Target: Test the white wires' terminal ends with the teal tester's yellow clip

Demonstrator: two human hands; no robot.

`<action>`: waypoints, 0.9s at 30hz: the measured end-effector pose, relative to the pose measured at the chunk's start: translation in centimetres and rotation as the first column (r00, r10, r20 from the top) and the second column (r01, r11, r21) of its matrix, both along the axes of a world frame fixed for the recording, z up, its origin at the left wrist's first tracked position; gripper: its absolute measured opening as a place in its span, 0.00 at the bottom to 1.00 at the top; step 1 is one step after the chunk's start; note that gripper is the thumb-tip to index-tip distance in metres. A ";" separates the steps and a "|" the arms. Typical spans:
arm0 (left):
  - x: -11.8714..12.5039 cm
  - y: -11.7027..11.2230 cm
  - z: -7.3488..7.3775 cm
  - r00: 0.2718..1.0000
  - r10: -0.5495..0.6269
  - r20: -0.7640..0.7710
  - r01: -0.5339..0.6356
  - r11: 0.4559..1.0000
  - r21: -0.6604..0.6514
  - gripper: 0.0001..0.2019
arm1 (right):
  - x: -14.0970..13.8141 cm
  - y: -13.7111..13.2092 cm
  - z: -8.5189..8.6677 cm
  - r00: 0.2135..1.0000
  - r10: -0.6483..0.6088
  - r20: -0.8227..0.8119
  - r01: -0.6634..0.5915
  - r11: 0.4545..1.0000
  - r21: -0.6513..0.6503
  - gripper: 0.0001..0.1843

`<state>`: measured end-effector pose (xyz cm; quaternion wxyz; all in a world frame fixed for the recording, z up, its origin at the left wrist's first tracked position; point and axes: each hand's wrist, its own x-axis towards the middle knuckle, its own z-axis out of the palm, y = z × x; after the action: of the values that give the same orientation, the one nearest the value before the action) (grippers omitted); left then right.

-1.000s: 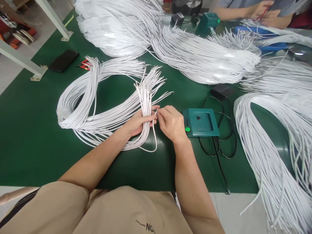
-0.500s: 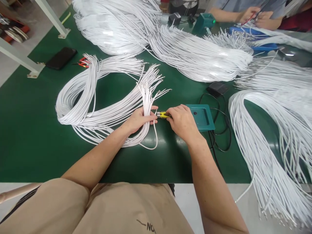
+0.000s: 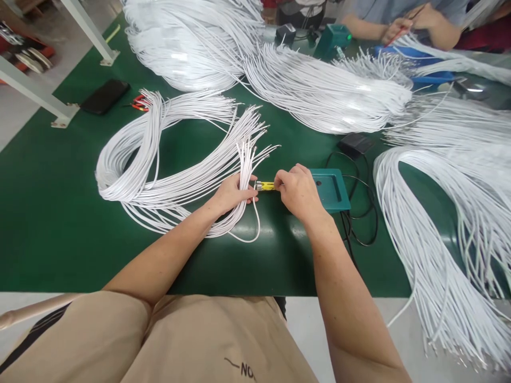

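The green bench (image 3: pixel 48 239) fills most of the view and carries nearly everything else. At its far side lies the biggest heap of white wires (image 3: pixel 191 42), with a second heap (image 3: pixel 331 90) against its right side. On the right, a bent bundle (image 3: pixel 431 260) hangs over the near edge. Left of centre, a looped bundle (image 3: pixel 120 170) lies flat, its metal-tipped ends fanned toward the middle. Across the bench, a co-worker (image 3: pixel 371 10) holds a thin red item near a blue tray (image 3: pixel 437 78).

A green device (image 3: pixel 331 194) with a recessed top sits just beyond the right hand (image 3: pixel 298 191), and a black cord (image 3: pixel 369 242) coils beside it. The left hand (image 3: pixel 233 192) has its fingers closed around a small bunch of wires (image 3: pixel 244 178) that stands up through the grip, thumb across the front. The right hand's fingers are curled tight on a yellow-handled tool (image 3: pixel 266 185), whose metal nose points left and meets the left fingertips. There 1 loose wire (image 3: pixel 257 229) curves down onto the bench; whether the nose grips its end is hard to make out. A red-handled tool (image 3: pixel 140 103) lies beside the looped bundle.
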<state>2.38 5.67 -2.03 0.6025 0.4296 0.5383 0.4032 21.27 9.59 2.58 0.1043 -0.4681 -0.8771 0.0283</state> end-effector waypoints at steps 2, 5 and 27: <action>0.2 -0.1 0.0 1.000 0.001 -0.009 -0.001 1.000 0.004 0.23 | -0.1 0.1 0.2 1.000 0.007 0.017 -0.007 1.000 -0.018 0.14; 0.3 -0.1 0.1 1.000 0.008 -0.008 -0.008 1.000 -0.003 0.22 | 0.2 -0.1 0.5 0.999 0.027 0.028 -0.026 0.999 -0.030 0.12; -1.5 -0.3 1.0 0.969 -0.052 0.243 0.068 0.996 -0.057 0.20 | -4.6 -10.2 1.2 0.954 0.292 0.071 -0.288 0.956 -0.064 0.13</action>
<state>0.85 5.42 -1.05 0.6890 0.3738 0.4606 0.4164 16.69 -0.58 3.81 0.0516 -0.3376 -0.9387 0.0477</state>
